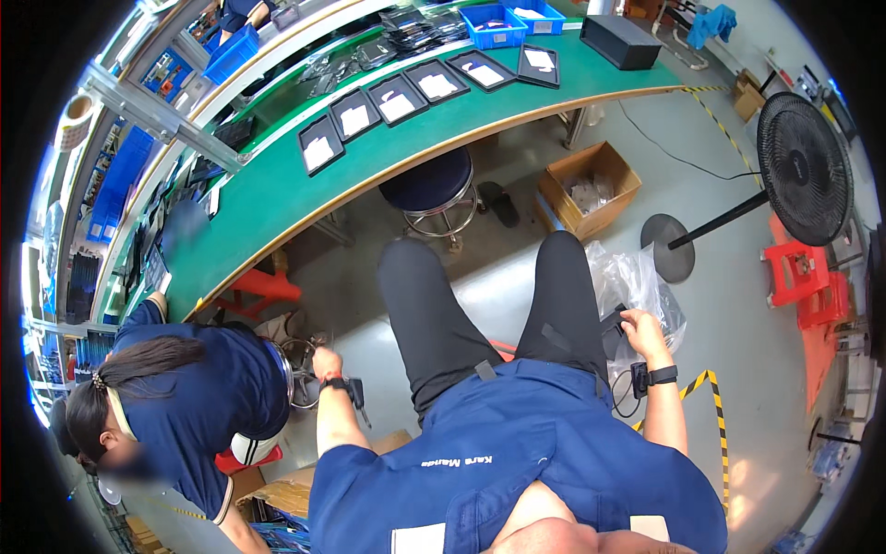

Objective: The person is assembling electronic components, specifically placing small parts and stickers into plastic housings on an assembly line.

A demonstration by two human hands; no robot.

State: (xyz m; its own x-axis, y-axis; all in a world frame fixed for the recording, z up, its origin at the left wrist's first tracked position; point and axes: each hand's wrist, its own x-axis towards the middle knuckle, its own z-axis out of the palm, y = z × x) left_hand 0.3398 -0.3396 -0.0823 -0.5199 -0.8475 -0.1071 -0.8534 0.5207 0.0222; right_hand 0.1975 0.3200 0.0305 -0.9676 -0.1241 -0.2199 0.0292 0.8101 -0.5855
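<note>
Just left of the left hand [325,362] sits a co-worker in a dark blue shirt [198,397], touching the chrome ring of a stool [297,369]. The left hand hangs low beside the left thigh, fingers curled at that ring; whether it grips it I cannot tell. Ahead of both hands stands a dark blue round stool [429,185] under the green bench [277,198]. The right hand [637,328] closes on a small black part [614,323], touching a clear plastic bag [637,282]. Beyond it stands a black fan [803,171].
</note>
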